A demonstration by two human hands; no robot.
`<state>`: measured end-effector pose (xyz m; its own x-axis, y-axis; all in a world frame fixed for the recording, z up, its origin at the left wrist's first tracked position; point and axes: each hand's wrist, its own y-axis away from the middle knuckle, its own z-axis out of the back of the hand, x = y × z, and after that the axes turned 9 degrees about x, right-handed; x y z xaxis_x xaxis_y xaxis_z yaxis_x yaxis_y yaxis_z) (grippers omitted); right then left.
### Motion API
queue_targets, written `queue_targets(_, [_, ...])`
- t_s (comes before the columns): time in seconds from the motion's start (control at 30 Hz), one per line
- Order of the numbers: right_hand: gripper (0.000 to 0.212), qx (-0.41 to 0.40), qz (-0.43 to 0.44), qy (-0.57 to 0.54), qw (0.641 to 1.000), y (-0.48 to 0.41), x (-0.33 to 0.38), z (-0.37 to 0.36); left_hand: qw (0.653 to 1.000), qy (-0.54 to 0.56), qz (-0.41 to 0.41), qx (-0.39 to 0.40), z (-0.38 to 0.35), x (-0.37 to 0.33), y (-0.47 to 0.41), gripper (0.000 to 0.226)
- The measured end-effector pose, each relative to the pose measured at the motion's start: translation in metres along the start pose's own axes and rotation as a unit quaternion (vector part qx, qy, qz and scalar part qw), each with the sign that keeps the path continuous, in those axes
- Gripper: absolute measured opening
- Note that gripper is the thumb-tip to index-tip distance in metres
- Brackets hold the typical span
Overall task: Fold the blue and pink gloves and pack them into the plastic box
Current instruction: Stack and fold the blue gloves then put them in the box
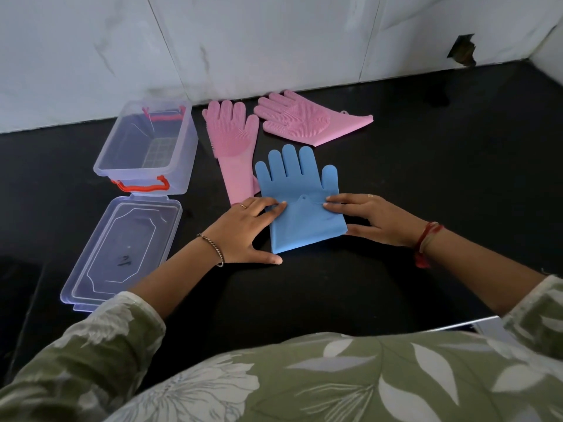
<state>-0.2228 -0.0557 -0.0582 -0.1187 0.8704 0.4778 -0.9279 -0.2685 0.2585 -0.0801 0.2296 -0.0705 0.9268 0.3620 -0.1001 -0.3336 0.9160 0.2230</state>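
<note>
Blue glove [300, 205], cuff folded up, lies between both hands, left hand [243, 229] and right hand [370, 219] spread, fingertips pressing it.

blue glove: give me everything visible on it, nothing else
The blue glove looks like smooth, matte, flexible rubber or silicone. It lies flat on the dark counter, five fingers spread and pointing away from the person. Its cuff is folded up over the palm area, the cuff edge with a small hanging tab and hole on top. The left hand and right hand press fingertips on that folded edge from either side. Its left edge overlaps or touches the nearer pink glove.
</note>
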Motion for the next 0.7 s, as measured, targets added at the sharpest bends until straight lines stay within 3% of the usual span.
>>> queue_targets(0.27, [0.031,-0.118,-0.028,-0.112,0.986,-0.013,0.012,-0.009,1.000,0.011,0.004,-0.007,-0.002,0.001,-0.001,0.107])
queue_targets(0.4, [0.028,-0.154,-0.062,-0.158,0.973,-0.021,0.016,-0.008,0.999,0.012,0.002,-0.045,-0.001,0.000,-0.001,0.091])
queue_targets(0.57, [0.028,-0.116,-0.043,-0.226,0.966,-0.009,0.013,-0.007,0.982,0.110,0.050,-0.146,0.007,-0.009,-0.014,0.044])
queue_targets(0.7, [0.043,-0.069,-0.035,-0.187,0.979,-0.001,0.014,-0.004,0.960,0.163,0.123,-0.191,0.016,-0.012,-0.031,0.038])
